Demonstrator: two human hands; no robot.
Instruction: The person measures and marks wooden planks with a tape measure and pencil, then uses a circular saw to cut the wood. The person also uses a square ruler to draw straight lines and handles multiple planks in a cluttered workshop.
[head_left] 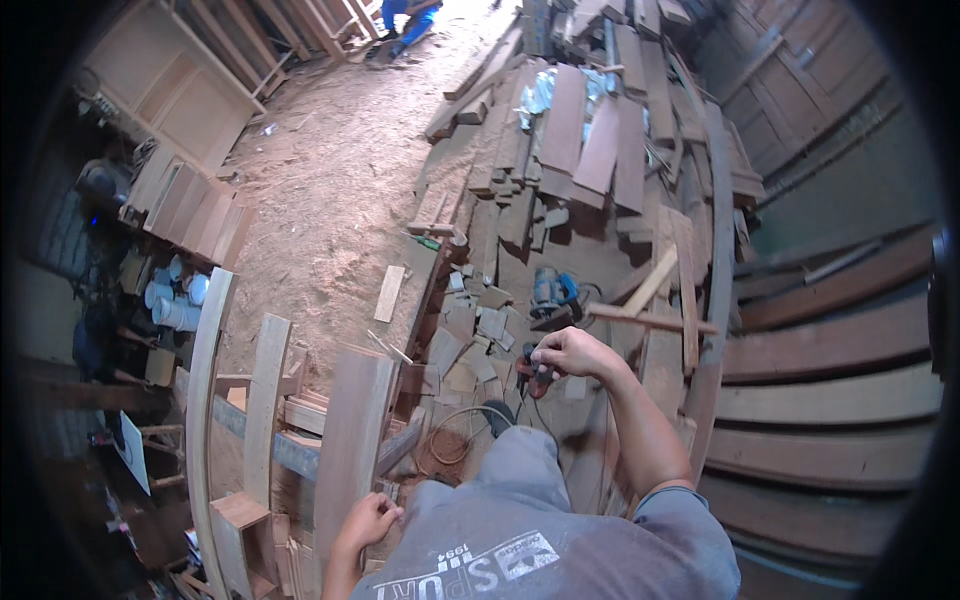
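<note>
My right hand (pixel 572 353) held a red-and-black tool (pixel 541 382) from above, thumb and fingers pinched together at its upper part. Tool location: beyond my knee (pixel 520 460), right of the wood offcuts (pixel 468 350) and on the near side of the blue power tool (pixel 548 289). The overhand grip probably served to bear the weight and leave the underside unobstructed.

Orientation: the dark portion appeared to point left and away from me, with the red body nearer to me. The long axis seemed to run slantwise, but my fingers covered too much to confirm this.

My left hand (pixel 372 518) was positioned beside the broad board (pixel 352 440), fingers loosely curled; whether they held anything, I could not tell. The board's long axis ran forward from me, presumably so that it stayed within reach at my left
</note>
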